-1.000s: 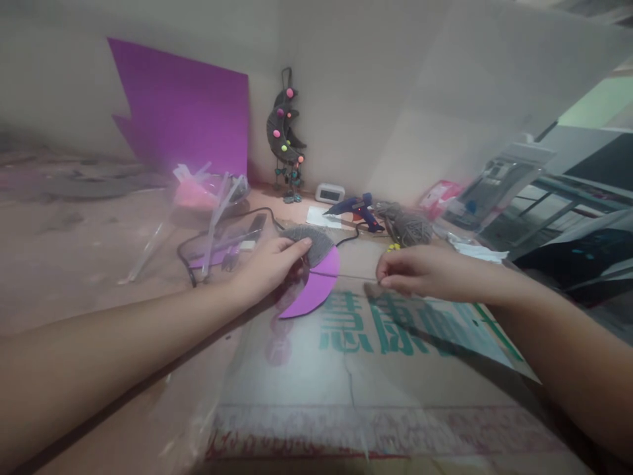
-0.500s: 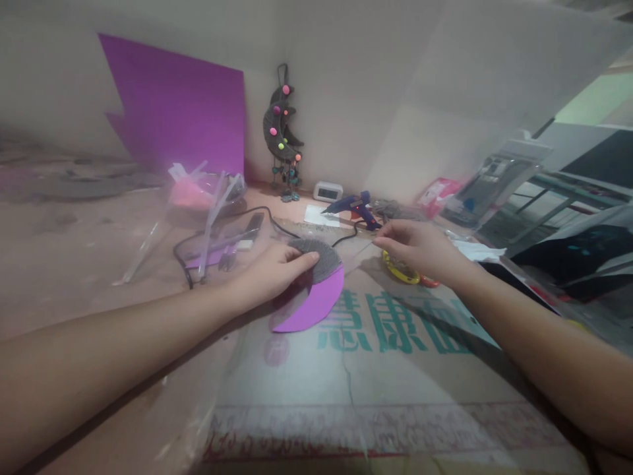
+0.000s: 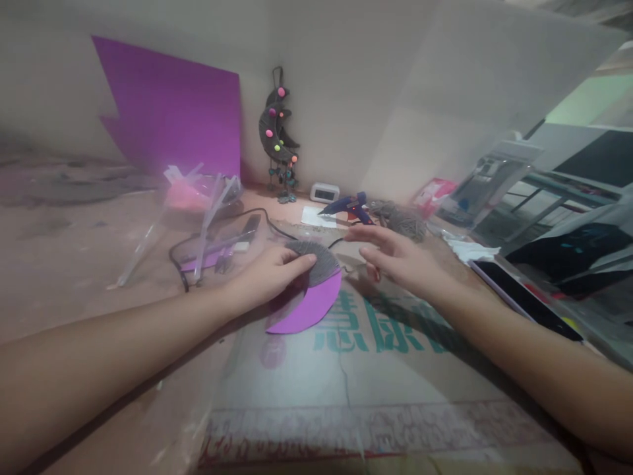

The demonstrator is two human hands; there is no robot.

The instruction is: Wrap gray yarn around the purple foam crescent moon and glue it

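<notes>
A purple crescent moon cutout (image 3: 309, 303) has its upper part wrapped in grey yarn (image 3: 322, 265). My left hand (image 3: 279, 272) pinches it at the wrapped part, thumb on top, and keeps it above the printed sheet. Just right of the crescent is my right hand (image 3: 390, 258), its fingers apart and nothing visibly gripped in them. A short loose curl of yarn shows between that hand and the crescent. The yellow-handled scissors are hidden behind my right hand.
A blue glue gun (image 3: 349, 208) rests by a white card (image 3: 316, 216), with a small digital clock (image 3: 325, 192) behind. A yarn ball (image 3: 408, 221) lies to its right. Left are a plastic bag of glue sticks (image 3: 205, 204) and a black cord. A finished moon hanging (image 3: 277, 135) leans against the wall.
My right hand has come left toward the crescent, and its pinch on the yarn strand has loosened into spread fingers. My left hand still grips the crescent in the same way.
</notes>
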